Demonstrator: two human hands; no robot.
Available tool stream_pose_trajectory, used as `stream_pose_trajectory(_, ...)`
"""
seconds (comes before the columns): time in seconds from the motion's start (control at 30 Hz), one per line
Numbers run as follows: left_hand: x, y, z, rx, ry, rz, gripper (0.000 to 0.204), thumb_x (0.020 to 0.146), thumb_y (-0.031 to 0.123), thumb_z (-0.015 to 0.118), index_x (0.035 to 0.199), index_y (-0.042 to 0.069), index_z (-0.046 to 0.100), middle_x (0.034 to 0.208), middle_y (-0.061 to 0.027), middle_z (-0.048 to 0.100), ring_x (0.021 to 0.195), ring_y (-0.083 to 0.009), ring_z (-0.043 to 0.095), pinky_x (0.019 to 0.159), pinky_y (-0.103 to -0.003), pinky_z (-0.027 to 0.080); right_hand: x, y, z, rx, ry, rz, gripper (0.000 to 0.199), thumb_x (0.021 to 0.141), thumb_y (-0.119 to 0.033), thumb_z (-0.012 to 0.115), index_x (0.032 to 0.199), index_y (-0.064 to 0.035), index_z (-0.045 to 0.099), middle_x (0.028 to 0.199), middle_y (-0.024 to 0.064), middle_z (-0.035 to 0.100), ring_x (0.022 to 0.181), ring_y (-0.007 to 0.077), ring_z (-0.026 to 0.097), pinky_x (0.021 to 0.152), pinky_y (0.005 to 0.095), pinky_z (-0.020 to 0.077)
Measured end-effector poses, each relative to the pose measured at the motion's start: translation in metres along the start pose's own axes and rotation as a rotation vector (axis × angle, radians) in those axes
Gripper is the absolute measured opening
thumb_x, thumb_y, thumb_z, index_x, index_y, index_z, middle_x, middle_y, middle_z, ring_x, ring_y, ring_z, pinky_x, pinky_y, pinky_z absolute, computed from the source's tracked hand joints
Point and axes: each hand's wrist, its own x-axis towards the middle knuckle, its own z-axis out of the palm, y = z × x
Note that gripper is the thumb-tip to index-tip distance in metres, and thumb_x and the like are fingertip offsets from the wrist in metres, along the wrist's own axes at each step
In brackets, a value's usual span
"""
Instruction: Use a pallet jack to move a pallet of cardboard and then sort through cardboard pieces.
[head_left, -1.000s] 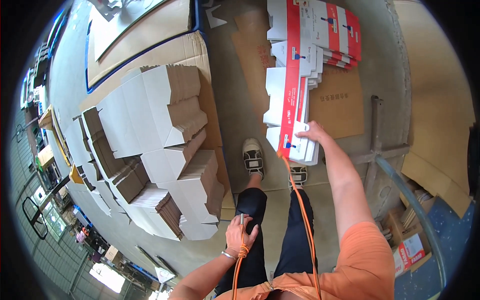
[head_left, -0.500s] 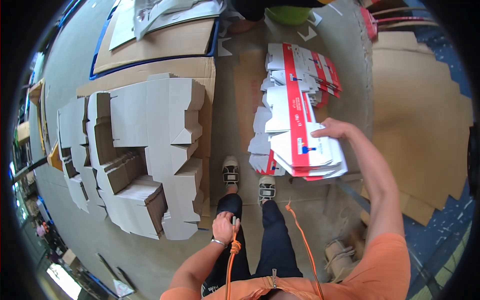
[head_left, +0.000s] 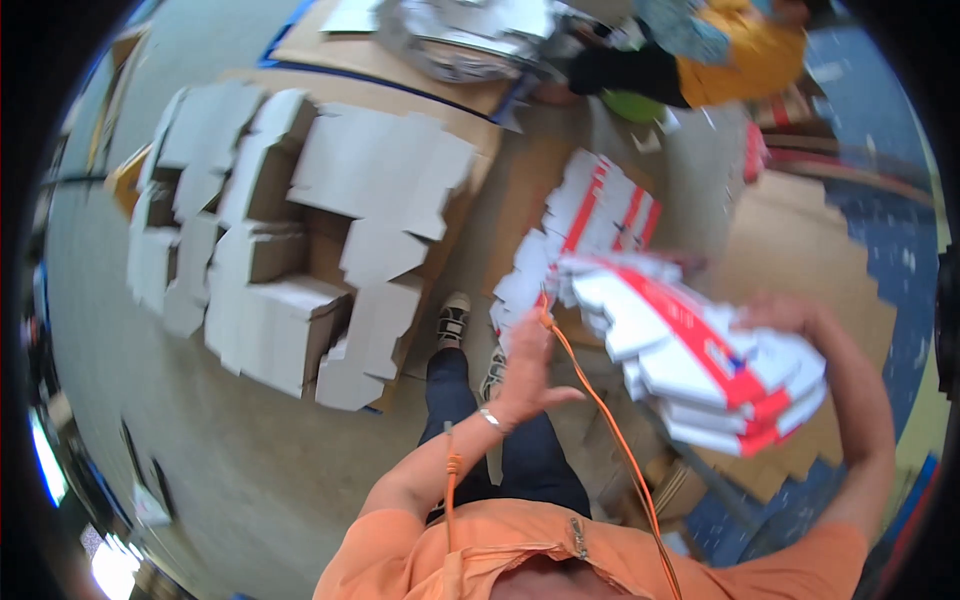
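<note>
A bundle of flat white cardboard box blanks with a red stripe (head_left: pixel 690 350) hangs tilted at my right side, blurred by motion. My right hand (head_left: pixel 785 318) grips its far right edge, fingers partly hidden by the cardboard. In front of my body is my left hand (head_left: pixel 530 375), its thumb stretched apart from the fingers, holding nothing. An orange drawstring (head_left: pixel 580 370) passes close to its fingertips. Beyond the bundle, more red-and-white blanks (head_left: pixel 600 210) lie spread in a pile on the floor.
On the left stand stacks of plain grey-white die-cut cardboard (head_left: pixel 385 230) on a brown sheet. Behind them a blue-edged pallet (head_left: pixel 400 80) bears plastic-wrapped sheets. A person in a yellow top (head_left: pixel 735 55) is at the far right. Brown cardboard (head_left: pixel 810 260) covers the right-hand floor.
My right hand has lifted the bundle off the pile and swung it right and nearer. My left hand has risen from beside my knee and opened. The view has turned; a person has come into sight.
</note>
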Motion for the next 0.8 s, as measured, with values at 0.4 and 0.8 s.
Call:
stream_pose_trajectory(0.4,-0.08,0.086,-0.03,-0.159,-0.142,0.123,0.053,0.072,0.017,0.058,0.121,0.004,0.043,0.107,-0.0148,0.054,0.099,-0.0287,0.054,0.081,-0.035,0.045,-0.027,-0.032,0.134,0.033,-0.44,0.133,0.047,0.078,-0.04,0.062,0.096,0.0038,0.062,0.082,0.0071,0.064,0.069,0.011,0.059,0.061,0.0248,0.0474)
stream_pose_trajectory(0.8,-0.082,0.069,-0.036,-0.247,0.144,0.204,0.05,0.067,0.015,0.064,0.114,0.004,0.049,0.11,-0.0146,0.056,0.097,-0.0282,0.057,0.082,-0.034,0.047,-0.045,-0.089,0.147,0.253,-0.188,-0.023,0.044,0.083,-0.028,0.049,0.113,0.0034,0.052,0.102,0.0122,0.059,0.09,0.0141,0.055,0.08,0.0251,0.0421)
